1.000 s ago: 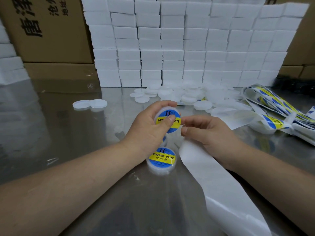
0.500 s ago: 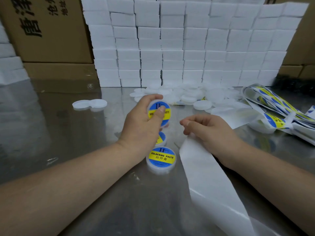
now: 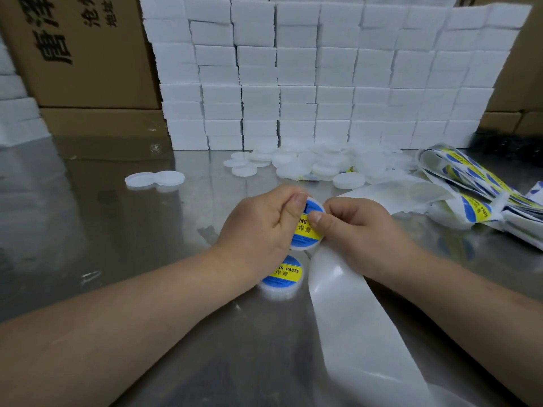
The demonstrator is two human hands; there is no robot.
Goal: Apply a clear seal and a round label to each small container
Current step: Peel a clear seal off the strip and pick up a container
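My left hand [image 3: 261, 224] grips a small round white container [image 3: 305, 233] with a blue and yellow label, tilted up off the table. From the other side my right hand [image 3: 355, 227] pinches the same container, thumb on the label's face and fingers curled behind. A second labelled container [image 3: 283, 277] lies flat on the steel table just below, partly hidden by my left wrist. A long white backing strip [image 3: 349, 315] runs from under my right hand toward the near edge. Whether a clear seal sits on either container cannot be made out.
A heap of plain white containers [image 3: 311, 165] lies behind the hands. Crumpled label strips [image 3: 470, 198] are piled at the right. Two white lids [image 3: 155, 180] sit at the left. A wall of white foam blocks [image 3: 323, 83] and cardboard boxes [image 3: 82, 54] close the back.
My left hand brought the labelled container back down toward the middle. My right hand lifted off the strip and took hold of the container's right side.
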